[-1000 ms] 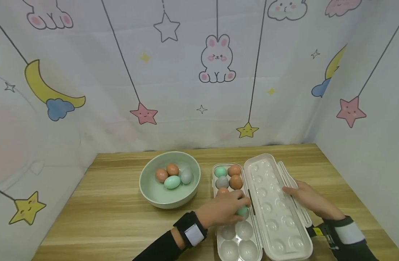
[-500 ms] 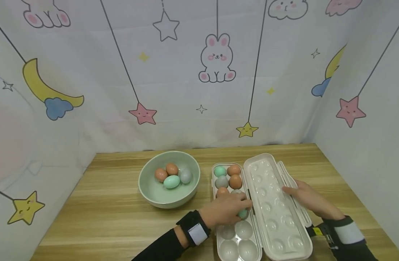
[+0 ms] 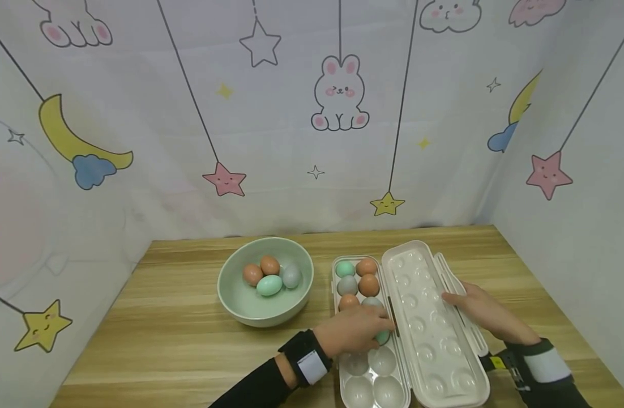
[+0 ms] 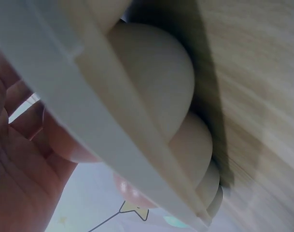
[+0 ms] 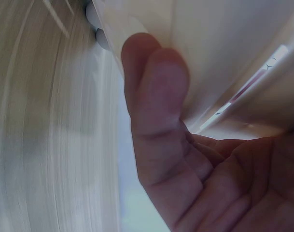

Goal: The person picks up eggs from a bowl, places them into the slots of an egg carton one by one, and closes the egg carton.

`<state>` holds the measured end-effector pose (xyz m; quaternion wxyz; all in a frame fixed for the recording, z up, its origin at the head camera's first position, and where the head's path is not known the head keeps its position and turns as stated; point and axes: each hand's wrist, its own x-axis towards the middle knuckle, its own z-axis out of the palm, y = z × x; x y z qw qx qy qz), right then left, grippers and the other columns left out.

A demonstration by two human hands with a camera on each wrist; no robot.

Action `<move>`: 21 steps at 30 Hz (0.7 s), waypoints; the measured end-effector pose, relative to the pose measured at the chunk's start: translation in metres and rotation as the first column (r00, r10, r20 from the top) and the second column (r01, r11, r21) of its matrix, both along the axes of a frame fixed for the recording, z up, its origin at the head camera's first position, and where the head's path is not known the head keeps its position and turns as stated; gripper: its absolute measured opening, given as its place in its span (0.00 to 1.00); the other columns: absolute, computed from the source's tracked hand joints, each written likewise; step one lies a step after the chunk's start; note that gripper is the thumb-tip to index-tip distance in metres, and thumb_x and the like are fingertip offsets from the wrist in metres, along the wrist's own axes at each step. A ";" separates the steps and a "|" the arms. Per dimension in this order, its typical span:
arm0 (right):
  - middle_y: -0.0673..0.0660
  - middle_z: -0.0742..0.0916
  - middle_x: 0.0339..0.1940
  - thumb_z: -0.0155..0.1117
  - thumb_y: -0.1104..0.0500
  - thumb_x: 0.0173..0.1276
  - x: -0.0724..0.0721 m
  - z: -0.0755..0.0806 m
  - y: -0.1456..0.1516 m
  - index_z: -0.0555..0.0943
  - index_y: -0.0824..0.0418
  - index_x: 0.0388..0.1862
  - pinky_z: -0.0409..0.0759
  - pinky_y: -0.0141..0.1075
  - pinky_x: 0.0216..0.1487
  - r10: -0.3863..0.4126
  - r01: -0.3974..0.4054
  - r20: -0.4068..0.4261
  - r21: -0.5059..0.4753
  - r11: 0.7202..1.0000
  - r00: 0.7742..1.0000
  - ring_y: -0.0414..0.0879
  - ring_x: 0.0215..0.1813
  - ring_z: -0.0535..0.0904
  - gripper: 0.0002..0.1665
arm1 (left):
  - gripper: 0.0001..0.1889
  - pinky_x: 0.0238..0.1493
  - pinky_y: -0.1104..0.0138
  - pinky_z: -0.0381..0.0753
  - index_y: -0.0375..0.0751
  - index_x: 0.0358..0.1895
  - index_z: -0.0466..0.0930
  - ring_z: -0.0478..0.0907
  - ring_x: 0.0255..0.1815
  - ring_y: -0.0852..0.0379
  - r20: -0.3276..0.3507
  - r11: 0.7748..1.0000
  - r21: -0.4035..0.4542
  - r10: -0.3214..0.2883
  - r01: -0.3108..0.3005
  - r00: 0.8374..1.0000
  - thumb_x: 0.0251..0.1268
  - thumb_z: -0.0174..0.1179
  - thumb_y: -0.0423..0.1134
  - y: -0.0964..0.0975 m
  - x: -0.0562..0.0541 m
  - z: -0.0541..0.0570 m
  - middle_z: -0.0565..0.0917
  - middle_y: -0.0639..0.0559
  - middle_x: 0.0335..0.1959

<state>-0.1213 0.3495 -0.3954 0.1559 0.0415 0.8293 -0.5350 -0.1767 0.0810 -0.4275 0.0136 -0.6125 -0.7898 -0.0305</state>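
My left hand (image 3: 354, 328) bends over the middle of an egg carton (image 3: 372, 377), its fingers about a green egg (image 3: 382, 337) at a right-column cup. Behind the hand, brown, grey and green eggs fill the far cups, among them a grey egg (image 3: 371, 302) and a brown egg (image 3: 349, 301) partly covered by it. From below, the left wrist view has my palm (image 4: 21, 179) beside the carton's rounded cups (image 4: 156, 77). My right hand (image 3: 487, 310) grips the outer edge of the opened lid (image 3: 434, 328), thumb on top; in the right wrist view its fingers (image 5: 161, 92) lie against the lid.
Left of the carton stands a pale green bowl (image 3: 263, 310) with brown, grey and green eggs inside. The nearest carton cups (image 3: 388, 391) hold no eggs. A patterned cloth (image 3: 271, 198) hangs behind the wooden table (image 3: 154, 340).
The left hand has shifted slightly right and toward the near side with the green egg, uncovering more of the grey egg behind it. The right hand and lid have stayed put.
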 end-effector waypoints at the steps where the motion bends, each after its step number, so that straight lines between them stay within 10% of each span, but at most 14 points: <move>1: 0.63 0.82 0.37 0.45 0.58 0.75 0.000 0.000 0.000 0.45 0.78 0.71 0.81 0.47 0.31 0.001 -0.001 0.000 0.001 1.000 1.000 0.56 0.34 0.83 0.37 | 0.19 0.47 0.77 0.68 0.53 0.47 0.80 0.74 0.44 0.66 -0.012 1.000 -0.001 -0.004 0.004 1.000 0.49 0.71 0.42 0.000 0.000 0.000 0.79 0.62 0.41; 14: 0.64 0.82 0.37 0.45 0.58 0.75 0.001 -0.001 0.000 0.46 0.79 0.70 0.82 0.47 0.31 0.003 -0.003 -0.012 0.000 1.000 1.000 0.56 0.34 0.83 0.36 | 0.16 0.52 0.73 0.70 0.51 0.51 0.79 0.73 0.53 0.61 0.021 0.996 0.088 0.005 -0.007 1.000 0.58 0.65 0.43 -0.010 -0.001 0.009 0.78 0.56 0.52; 21: 0.64 0.82 0.38 0.46 0.57 0.75 0.000 -0.001 0.001 0.46 0.79 0.70 0.81 0.46 0.31 -0.004 0.004 -0.015 0.019 1.000 1.000 0.55 0.35 0.83 0.37 | 0.15 0.42 0.70 0.74 0.45 0.53 0.77 0.74 0.44 0.57 0.212 0.943 0.230 0.193 -0.241 0.958 0.65 0.57 0.43 -0.060 -0.025 0.036 0.76 0.52 0.51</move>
